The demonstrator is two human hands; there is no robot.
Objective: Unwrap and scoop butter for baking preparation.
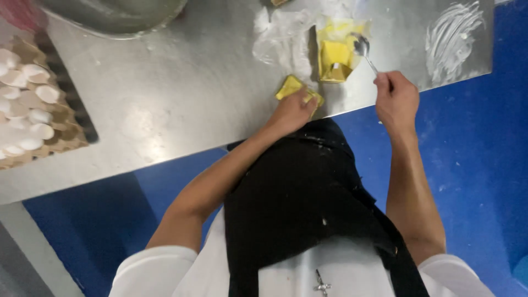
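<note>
Left hand (292,110) is pressing a yellow wrapper (292,87) on the steel counter (192,82); right hand (395,99) is gripping a spoon (364,50) over a butter block (334,61).

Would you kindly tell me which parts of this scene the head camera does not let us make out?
- Yellow wrapper piece: mostly covered by the left hand.
- Metal spoon: handle end hidden inside the right hand; bowl contents blurred.
- Large metal bowl: cut off by the top edge.
- Cardboard egg tray with white shells: cut off by the left edge.
- Open yellow foil packet: contents too blurred to tell.
</note>
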